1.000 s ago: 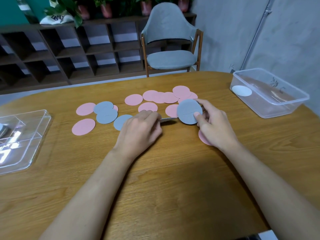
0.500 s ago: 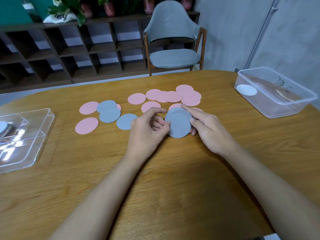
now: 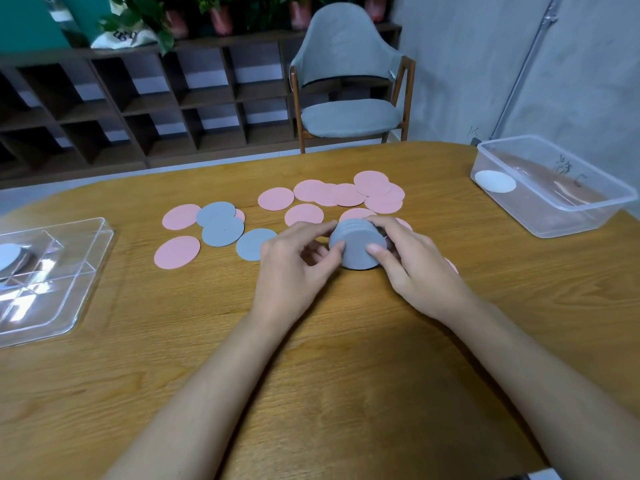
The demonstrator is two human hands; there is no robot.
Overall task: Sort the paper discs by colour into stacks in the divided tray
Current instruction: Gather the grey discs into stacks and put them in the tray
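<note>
Left hand (image 3: 294,268) and right hand (image 3: 415,271) grips both pinch the grey round paper disc stack (image 3: 358,247) (edges staggered), which could fan apart mid-carry.

divided tray (image 3: 105,237): cut by left edge | pink disc (image 3: 452,267): mostly under right hand (image 3: 419,271) | tub writing (image 3: 565,169): illegible

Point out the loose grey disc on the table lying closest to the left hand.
The single grey disc just beside the left hand; the other two grey discs overlap each other farther left.
</note>
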